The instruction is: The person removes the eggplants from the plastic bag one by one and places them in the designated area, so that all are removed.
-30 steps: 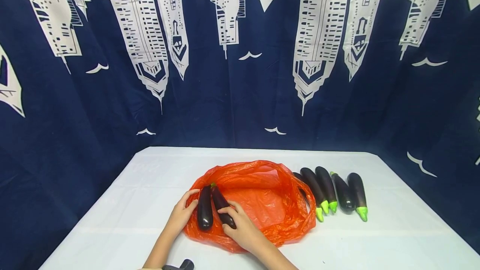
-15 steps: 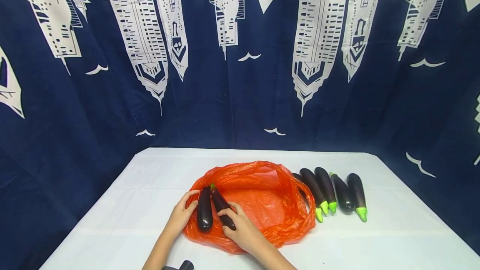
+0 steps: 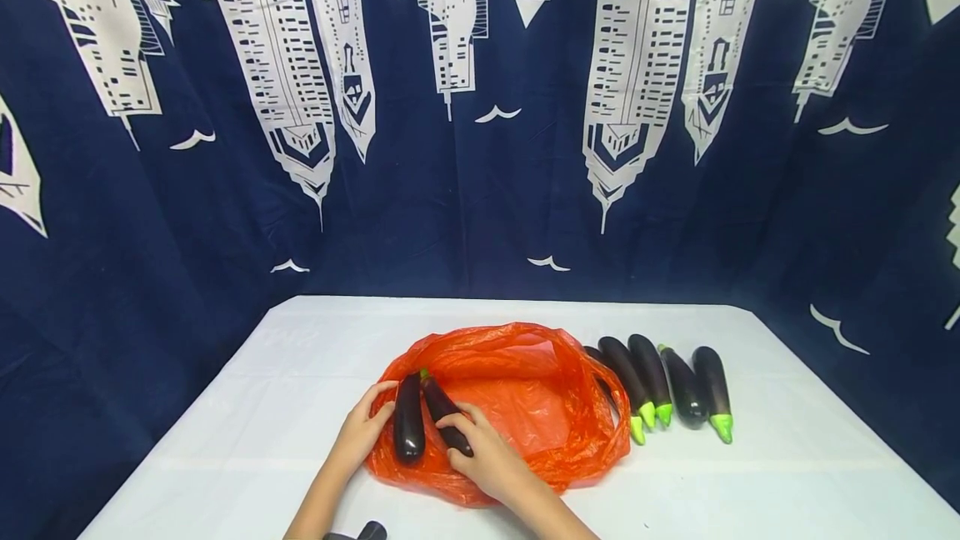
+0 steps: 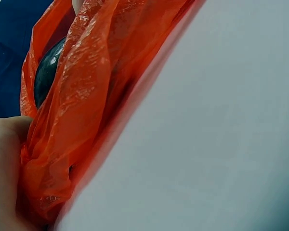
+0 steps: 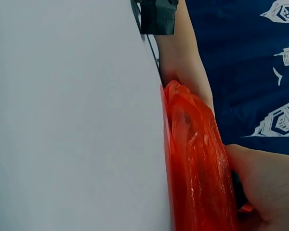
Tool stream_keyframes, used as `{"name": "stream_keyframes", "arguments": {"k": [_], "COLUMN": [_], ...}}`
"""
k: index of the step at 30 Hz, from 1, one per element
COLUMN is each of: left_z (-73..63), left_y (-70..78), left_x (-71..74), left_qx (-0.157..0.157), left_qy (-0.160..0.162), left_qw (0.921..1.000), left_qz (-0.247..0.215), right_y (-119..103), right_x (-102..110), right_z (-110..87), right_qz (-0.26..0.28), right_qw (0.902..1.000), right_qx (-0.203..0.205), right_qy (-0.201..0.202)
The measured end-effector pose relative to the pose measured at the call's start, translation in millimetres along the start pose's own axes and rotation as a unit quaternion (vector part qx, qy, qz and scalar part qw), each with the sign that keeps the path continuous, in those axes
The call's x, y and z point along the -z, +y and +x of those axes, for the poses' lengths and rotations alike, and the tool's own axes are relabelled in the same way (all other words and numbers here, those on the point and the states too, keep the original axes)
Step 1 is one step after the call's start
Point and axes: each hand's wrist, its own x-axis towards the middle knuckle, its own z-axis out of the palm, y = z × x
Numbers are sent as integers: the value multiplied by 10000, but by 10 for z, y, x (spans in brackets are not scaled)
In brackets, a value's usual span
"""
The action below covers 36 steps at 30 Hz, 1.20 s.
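An orange-red plastic bag (image 3: 525, 415) lies on the white table with its mouth spread wide. Two dark purple eggplants rest in its left part, side by side. My right hand (image 3: 487, 452) grips the right-hand eggplant (image 3: 441, 402) near its rounded lower end, fingers and thumb around it. At the bag's left edge, my left hand (image 3: 363, 427) holds the plastic with curled fingers, close beside the other eggplant (image 3: 408, 423). In the left wrist view, bunched plastic (image 4: 82, 91) meets the thumb side of that hand. The right wrist view shows the right hand (image 5: 265, 183) over the bag's rim.
Several eggplants (image 3: 682, 386) with green stems lie in a row to the bag's right, the nearest partly hidden behind it. A navy curtain with white buildings (image 3: 465, 190) hangs behind the table (image 3: 247, 440). A dark strap piece (image 3: 367, 532) shows at the front edge.
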Motion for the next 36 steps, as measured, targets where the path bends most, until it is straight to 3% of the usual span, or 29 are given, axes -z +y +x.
{"name": "stream_keyframes", "arguments": {"k": [18,36], "left_z": [-26,-22], "left_y": [10,25], "left_x": [-4,0], "left_qx": [15,75], "left_qy": [-3,-5], "left_qw": [10000,10000], "left_qz": [9,46], "right_y": [-58,-189], "right_x": [344,898], "right_z": [-16,-146], "right_qz": [-109,-43], "right_qw": [9998,9997], "right_qx": [170,84], "right_qy": [-2,-217]}}
